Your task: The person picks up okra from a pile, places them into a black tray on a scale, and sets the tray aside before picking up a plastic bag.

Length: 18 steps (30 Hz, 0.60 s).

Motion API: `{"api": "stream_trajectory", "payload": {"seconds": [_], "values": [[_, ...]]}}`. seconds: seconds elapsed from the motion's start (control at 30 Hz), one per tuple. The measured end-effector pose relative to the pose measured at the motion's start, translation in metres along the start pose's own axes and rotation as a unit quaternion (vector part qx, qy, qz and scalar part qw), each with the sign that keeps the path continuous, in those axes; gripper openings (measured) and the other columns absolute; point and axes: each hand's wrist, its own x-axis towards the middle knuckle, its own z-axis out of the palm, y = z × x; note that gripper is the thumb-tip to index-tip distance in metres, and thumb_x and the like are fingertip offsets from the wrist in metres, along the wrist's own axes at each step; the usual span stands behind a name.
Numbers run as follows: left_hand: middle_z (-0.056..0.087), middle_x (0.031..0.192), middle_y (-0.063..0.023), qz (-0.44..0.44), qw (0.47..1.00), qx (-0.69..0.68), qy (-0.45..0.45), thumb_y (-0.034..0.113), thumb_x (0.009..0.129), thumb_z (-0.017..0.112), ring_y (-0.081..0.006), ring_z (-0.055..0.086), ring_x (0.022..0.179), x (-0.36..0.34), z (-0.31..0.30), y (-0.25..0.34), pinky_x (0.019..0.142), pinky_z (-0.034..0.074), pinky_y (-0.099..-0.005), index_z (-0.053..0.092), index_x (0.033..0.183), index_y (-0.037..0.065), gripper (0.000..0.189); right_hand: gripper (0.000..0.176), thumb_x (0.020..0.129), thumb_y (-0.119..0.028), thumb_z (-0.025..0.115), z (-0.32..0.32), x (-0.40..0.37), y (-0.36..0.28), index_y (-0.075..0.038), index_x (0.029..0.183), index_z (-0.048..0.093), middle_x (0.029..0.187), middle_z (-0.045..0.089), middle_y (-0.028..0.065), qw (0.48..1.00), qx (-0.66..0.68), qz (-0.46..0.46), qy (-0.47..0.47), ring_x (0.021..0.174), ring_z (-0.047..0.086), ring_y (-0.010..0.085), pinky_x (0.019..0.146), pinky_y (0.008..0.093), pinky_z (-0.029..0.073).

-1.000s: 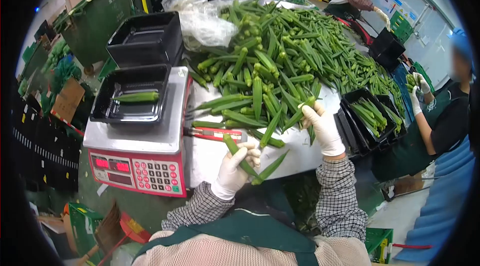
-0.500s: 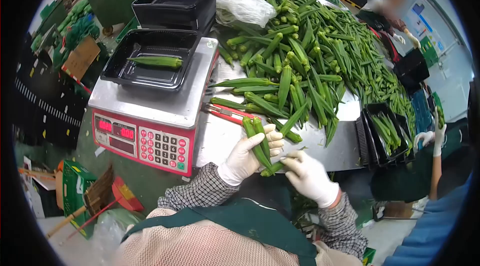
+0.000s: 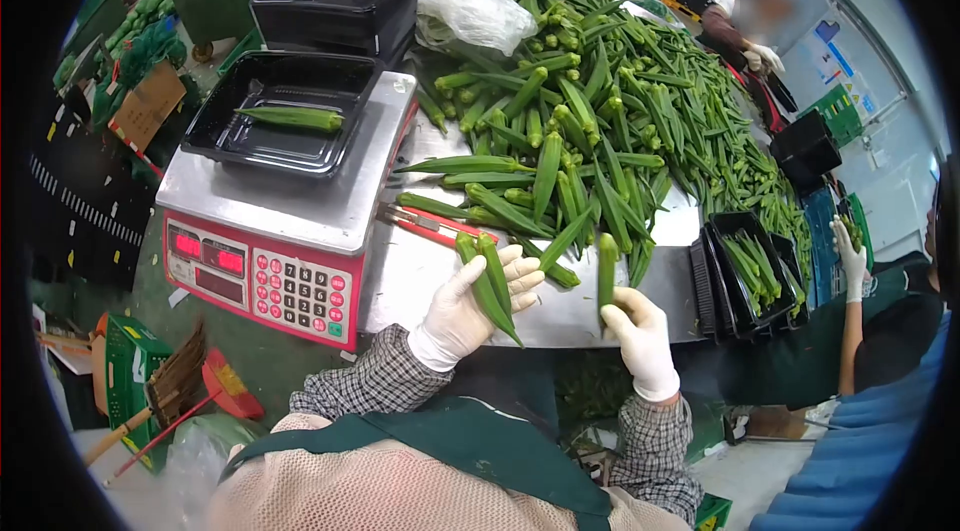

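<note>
Two okra pods (image 3: 486,287) lie across the palm of my gloved left hand (image 3: 463,309), with the thumb against them and the fingers curled loosely at their side. My gloved right hand (image 3: 640,339) pinches a single okra pod (image 3: 606,269) near its lower end, holding it upright at the table's front edge. A big heap of okra (image 3: 600,101) covers the table beyond both hands. Red-handled cutters (image 3: 432,223) rest just behind my left hand. To the left, a black tray (image 3: 262,153) with one okra pod (image 3: 292,118) in it sits on a scale (image 3: 255,276).
A stack of black trays (image 3: 335,6) stands behind the scale, beside a clear plastic bag (image 3: 470,6). At right, another black tray (image 3: 715,281) holds several okra pods. Co-workers' gloved hands (image 3: 852,261) show at the right. A broom (image 3: 175,381) and red dustpan (image 3: 232,386) are on the floor.
My right hand has moved right and up from beside my left hand, carrying one okra pod, now upright. The whole view has shifted slightly. My left hand still keeps two okra pods.
</note>
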Motion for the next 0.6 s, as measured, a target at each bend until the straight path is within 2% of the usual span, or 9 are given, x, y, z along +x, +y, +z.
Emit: {"api": "stream_trajectory", "payload": {"seconds": [0.1,0.23,0.33,0.37,0.4,0.47,0.53,0.57,0.6], "values": [[0.044,0.132,-0.0197,-0.015,0.999,0.037,0.008,0.036,0.089,0.051,-0.033,0.042,0.123,0.002,0.003,0.004,0.103,0.033,-0.0469,0.034,0.135,0.001,0.06,0.024,0.088,-0.013,0.056,0.011,0.012,0.005,0.003,0.106,0.059,0.087,0.062,0.0046,0.975,0.196,0.055,-0.087,0.06,0.049,0.0062,0.056,0.0175,0.04],[0.043,0.13,-0.0204,-0.024,0.999,0.027,0.002,0.029,0.09,0.051,-0.0319,0.042,0.123,-0.001,0.003,0.002,0.103,0.034,-0.0453,0.034,0.134,0.0,0.055,0.028,0.089,-0.016,0.056,0.028,0.022,0.008,0.003,0.109,0.058,0.086,0.062,0.0043,0.93,0.322,0.082,-0.154,0.062,0.051,0.0062,0.056,0.0178,0.041],[0.048,0.124,-0.0186,-0.011,0.998,0.069,-0.005,0.021,0.089,0.055,-0.0283,0.046,0.119,-0.001,0.01,0.0,0.1,0.038,-0.0423,0.037,0.13,0.0,0.05,0.027,0.087,-0.018,0.058,0.045,0.021,-0.003,0.001,0.105,0.061,0.088,0.062,0.0046,0.99,0.075,0.058,-0.101,0.066,0.054,0.0075,0.061,0.0213,0.044],[0.05,0.122,-0.0174,-0.005,0.996,0.094,-0.006,0.019,0.089,0.056,-0.0268,0.047,0.118,-0.001,0.011,0.0,0.099,0.039,-0.0412,0.038,0.129,0.0,0.048,0.026,0.084,-0.018,0.061,0.055,0.018,-0.011,0.0,0.102,0.062,0.089,0.064,0.0072,0.994,-0.028,0.004,-0.102,0.072,0.059,0.0135,0.068,0.0261,0.048],[0.052,0.119,-0.0155,-0.002,0.995,0.102,0.006,0.018,0.087,0.058,-0.0263,0.049,0.115,-0.001,0.01,0.0,0.099,0.04,-0.0416,0.04,0.127,0.001,0.047,0.022,0.083,-0.013,0.061,0.059,0.018,-0.002,-0.001,0.101,0.063,0.087,0.064,0.0102,0.972,-0.131,-0.169,-0.096,0.076,0.061,0.0187,0.072,0.0294,0.048],[0.056,0.115,-0.0116,0.006,0.993,0.117,0.032,0.017,0.085,0.061,-0.0255,0.052,0.111,-0.003,0.006,-0.001,0.098,0.041,-0.0423,0.044,0.123,0.003,0.044,0.016,0.083,0.0,0.057,0.054,0.022,-0.017,0.002,0.098,0.062,0.089,0.063,0.0093,0.959,-0.111,-0.232,-0.122,0.078,0.058,0.015,0.072,0.0271,0.047],[0.059,0.107,-0.0106,0.007,0.995,0.089,0.032,0.014,0.084,0.061,-0.026,0.057,0.104,-0.003,0.004,0.0,0.094,0.046,-0.0411,0.046,0.12,0.003,0.04,0.017,0.082,0.005,0.054,0.044,0.035,-0.024,0.0,0.096,0.063,0.094,0.063,0.0126,0.937,-0.189,-0.292,-0.019,0.081,0.061,0.0203,0.075,0.0274,0.047],[0.059,0.106,-0.0107,0.005,0.996,0.082,0.029,0.013,0.084,0.061,-0.0263,0.057,0.104,-0.003,0.002,0.0,0.093,0.047,-0.0409,0.046,0.12,0.003,0.041,0.024,0.077,0.008,0.054,0.042,0.043,-0.029,-0.002,0.097,0.062,0.101,0.06,0.0157,0.894,-0.307,-0.326,0.026,0.084,0.06,0.0269,0.076,0.0286,0.047],[0.059,0.106,-0.0108,0.002,0.997,0.077,0.024,0.013,0.084,0.062,-0.0266,0.057,0.103,-0.003,0.001,0.001,0.092,0.047,-0.0407,0.046,0.12,0.003,0.041,0.028,0.074,0.009,0.054,0.043,0.054,-0.028,-0.003,0.098,0.061,0.102,0.059,0.016,0.857,-0.376,-0.35,0.039,0.085,0.06,0.0283,0.076,0.0292,0.048]]}}
